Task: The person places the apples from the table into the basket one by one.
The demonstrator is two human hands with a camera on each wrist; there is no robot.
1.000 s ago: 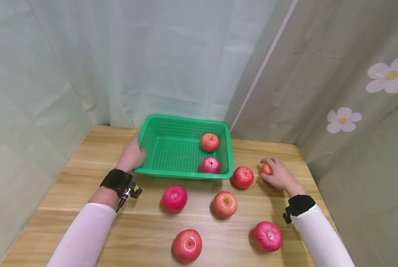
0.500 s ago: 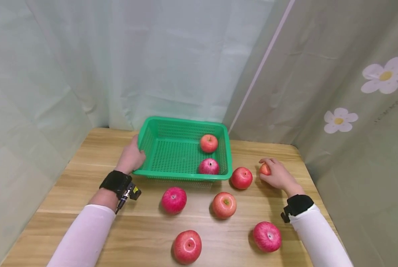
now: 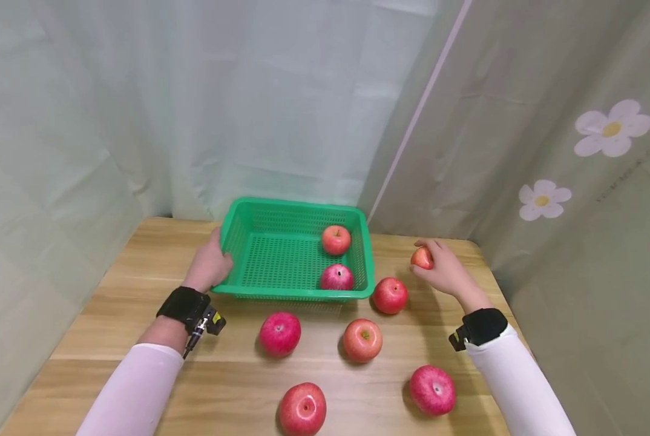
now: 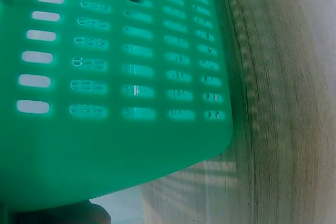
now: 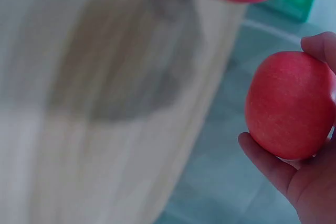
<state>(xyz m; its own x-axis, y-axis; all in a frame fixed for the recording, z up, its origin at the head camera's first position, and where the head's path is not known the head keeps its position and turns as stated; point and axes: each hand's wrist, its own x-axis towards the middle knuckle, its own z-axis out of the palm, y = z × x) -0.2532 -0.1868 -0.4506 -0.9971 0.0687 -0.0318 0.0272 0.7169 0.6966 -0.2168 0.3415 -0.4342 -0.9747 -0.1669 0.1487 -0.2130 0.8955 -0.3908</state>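
Observation:
At the basket's left end, my left hand (image 3: 209,265) grips the rim of a green perforated plastic basket (image 3: 281,293). Two apples lie in its right side, a light red apple (image 3: 336,240) behind a darker pink apple (image 3: 336,277). My right hand (image 3: 446,270) holds a red apple (image 5: 291,106) between thumb and fingers, to the right of the basket. In the right wrist view this apple hangs above the table, its shadow apart from it. The left wrist view shows mostly the basket's slotted wall (image 4: 131,140); little of the left hand is visible there.
One red apple (image 3: 390,295) sits by the basket's front right corner. In front lie a dark pink apple (image 3: 280,334), an orange-red apple (image 3: 362,340), a red apple (image 3: 302,409) and a pink apple (image 3: 433,390). Curtains (image 3: 281,109) stand behind the wooden table (image 3: 140,284).
My right hand has lifted its apple off the table and moved slightly up and left. The left hand stays on the basket rim. The head view has shifted a little.

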